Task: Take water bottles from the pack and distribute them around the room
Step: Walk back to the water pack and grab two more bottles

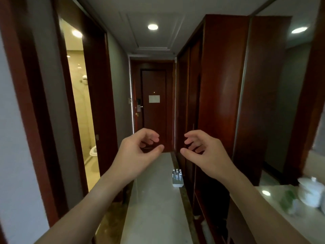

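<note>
Water bottles in their pack (178,178) sit on the floor at about five o'clock from the middle of our view, tight against the foot of the dark wooden wardrobe (223,95), well below and beyond our hands. We hold both arms out in front of us. Our left hand (139,148) hangs in the air with fingers loosely curled and nothing in it; our right hand (202,148) mirrors it, also loosely curled and holding nothing. Neither touches anything.

We judge the step in hand to be the approach: nothing has been drawn from the pack yet. To do it well, we should walk down the pale floor strip (154,199) toward the closed door (153,106) at twelve o'clock, stop just beside the pack, and crouch rather than stoop from far off. The caps look small and close together, so we would grip one bottle by its neck and steady the wrapping with the other hand. A counter (281,208) at four o'clock looks a likely place to set one.
</note>
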The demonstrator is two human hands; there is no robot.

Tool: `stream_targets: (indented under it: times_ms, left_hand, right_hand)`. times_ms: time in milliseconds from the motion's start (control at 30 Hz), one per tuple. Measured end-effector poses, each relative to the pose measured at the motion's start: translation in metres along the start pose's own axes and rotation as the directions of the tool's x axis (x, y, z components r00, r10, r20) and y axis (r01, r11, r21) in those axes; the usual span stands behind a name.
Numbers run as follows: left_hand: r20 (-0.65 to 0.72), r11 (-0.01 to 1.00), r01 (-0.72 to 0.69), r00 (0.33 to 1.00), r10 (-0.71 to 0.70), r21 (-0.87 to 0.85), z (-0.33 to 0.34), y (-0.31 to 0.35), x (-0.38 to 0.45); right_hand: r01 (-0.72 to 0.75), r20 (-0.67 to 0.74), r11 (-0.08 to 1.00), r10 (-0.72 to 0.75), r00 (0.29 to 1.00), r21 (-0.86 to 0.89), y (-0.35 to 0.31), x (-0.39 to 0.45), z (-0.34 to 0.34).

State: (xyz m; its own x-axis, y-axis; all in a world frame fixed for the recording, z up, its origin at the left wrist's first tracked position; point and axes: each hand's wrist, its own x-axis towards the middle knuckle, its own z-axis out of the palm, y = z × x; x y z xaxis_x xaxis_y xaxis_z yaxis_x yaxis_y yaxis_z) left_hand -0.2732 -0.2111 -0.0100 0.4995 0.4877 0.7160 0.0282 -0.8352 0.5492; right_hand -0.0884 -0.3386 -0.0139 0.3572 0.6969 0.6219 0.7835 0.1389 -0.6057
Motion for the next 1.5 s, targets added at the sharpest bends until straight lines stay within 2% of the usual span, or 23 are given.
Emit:
stream_targets:
  times_ms: [167, 433, 500, 600, 733, 1000, 1267, 1500]
  left_hand:
    - [-0.019, 1.000, 0.016, 1.000, -0.016, 0.013, 0.037, -0.096, 0.076]
    - [-0.015, 0.997, 0.046, 0.999, -0.047, -0.064, 0.108, -0.267, 0.224]
    - [0.017, 0.996, 0.049, 0.999, -0.047, -0.081, 0.132, -0.299, 0.266]
    - [0.073, 0.996, 0.027, 0.997, -0.021, -0.086, 0.166, -0.339, 0.322]
    - [0.102, 0.995, 0.028, 0.995, -0.018, -0.097, 0.208, -0.401, 0.388]
    - [0.148, 0.997, 0.016, 0.989, -0.006, -0.069, 0.314, -0.543, 0.525]
    - [0.151, 0.996, 0.086, 0.985, -0.080, -0.035, 0.409, -0.689, 0.678]
    - [0.212, 0.979, 0.188, 0.963, -0.169, -0.074, 0.470, -0.835, 0.775]
  right_hand:
    - [0.004, 0.060, 1.000, -0.003, 0.998, -0.010, 0.085, 0.095, 0.049]
    - [-0.007, 0.053, 0.998, 0.011, 0.999, -0.066, 0.214, 0.268, 0.129]
    - [0.004, 0.062, 0.994, 0.003, 0.998, -0.112, 0.244, 0.308, 0.141]
    - [-0.026, 0.017, 0.996, 0.027, 0.999, -0.081, 0.290, 0.359, 0.150]
    - [-0.081, -0.006, 0.994, 0.081, 0.997, -0.073, 0.360, 0.423, 0.166]
    - [-0.098, -0.026, 0.994, 0.097, 0.995, -0.048, 0.525, 0.567, 0.217]
    - [-0.127, 0.019, 0.992, 0.128, 0.992, -0.023, 0.682, 0.752, 0.272]
    - [-0.225, 0.062, 0.974, 0.226, 0.972, -0.012, 0.796, 0.868, 0.347]
